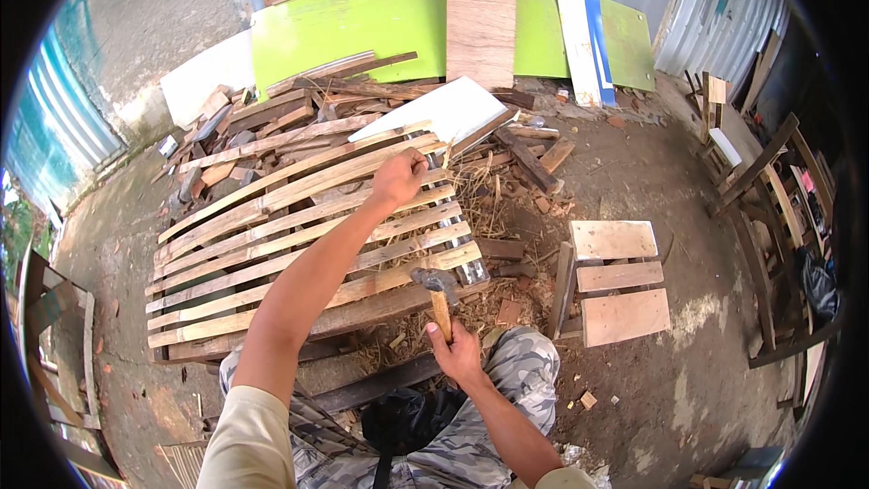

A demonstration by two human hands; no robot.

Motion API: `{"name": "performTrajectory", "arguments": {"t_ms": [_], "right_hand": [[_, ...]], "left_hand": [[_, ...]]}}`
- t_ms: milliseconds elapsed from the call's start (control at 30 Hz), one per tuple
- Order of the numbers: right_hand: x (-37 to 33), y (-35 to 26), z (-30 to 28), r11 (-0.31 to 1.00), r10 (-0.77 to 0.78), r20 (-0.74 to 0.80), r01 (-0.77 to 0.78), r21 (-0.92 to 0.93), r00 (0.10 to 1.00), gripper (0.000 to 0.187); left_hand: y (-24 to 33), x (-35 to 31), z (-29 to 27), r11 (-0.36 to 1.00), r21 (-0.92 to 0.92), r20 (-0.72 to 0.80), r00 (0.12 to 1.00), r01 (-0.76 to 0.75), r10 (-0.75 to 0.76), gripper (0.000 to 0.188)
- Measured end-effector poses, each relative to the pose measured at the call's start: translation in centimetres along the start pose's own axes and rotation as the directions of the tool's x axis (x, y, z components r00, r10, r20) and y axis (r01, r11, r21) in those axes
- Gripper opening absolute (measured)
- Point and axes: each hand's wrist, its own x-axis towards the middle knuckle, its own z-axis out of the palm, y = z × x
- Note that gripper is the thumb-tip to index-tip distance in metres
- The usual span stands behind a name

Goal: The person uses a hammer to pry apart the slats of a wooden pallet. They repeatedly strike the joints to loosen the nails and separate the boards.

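Note:
A row of bamboo slats (299, 258) lies side by side across a low wooden frame in front of me. My left hand (400, 177) reaches over to the slats' far right ends, its fingers closed together against one of them. Whatever is in those fingers, if anything, is too small to make out. My right hand (457, 353) grips the wooden handle of a hammer (440, 303) close above my lap. The hammer's dark metal head is up, beside the right end of the nearest slat. A shiny strip (466, 263) runs under the slats' right ends.
Behind the slats is a heap of scrap wood (299, 113) with a white board (434, 113) on it. A small stool of planks (620, 276) stands to my right. Wood shavings (484, 204) litter the ground beside the slats. Wooden furniture (769, 217) lines the far right.

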Motion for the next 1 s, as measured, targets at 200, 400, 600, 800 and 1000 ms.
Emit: {"name": "performTrajectory", "arguments": {"t_ms": [200, 400, 600, 800, 1000], "right_hand": [[0.0, 0.8, 0.7, 0.998, -0.017, -0.005, 0.017, -0.063, 1.0, 0.037], [0.1, 0.3, 0.4, 1.0, -0.013, -0.022, 0.013, -0.014, 1.0, 0.041], [0.0, 1.0, 0.5, 1.0, -0.023, -0.01, 0.023, 0.001, 1.0, 0.035], [0.1, 1.5, 0.1, 0.994, 0.033, 0.009, -0.034, 0.1, 0.999, 0.037], [3.0, -4.1, -3.4, 0.945, 0.134, 0.093, -0.155, 0.289, 0.987, 0.04]], "left_hand": [[-2.0, 0.4, 0.8, 0.969, -0.206, -0.023, 0.99, -0.139, 0.137, 0.03], [-2.9, 0.5, 1.1, 0.943, -0.326, -0.003, 0.998, -0.064, 0.067, 0.033], [-3.6, 0.5, 1.6, 0.944, -0.316, -0.031, 0.996, -0.091, 0.086, 0.032], [-3.1, 0.3, 1.6, 0.969, -0.239, -0.009, 0.998, -0.058, 0.057, 0.031], [-3.3, -0.1, 1.1, 0.975, -0.202, -0.034, 0.996, -0.089, 0.084, 0.028]]}}
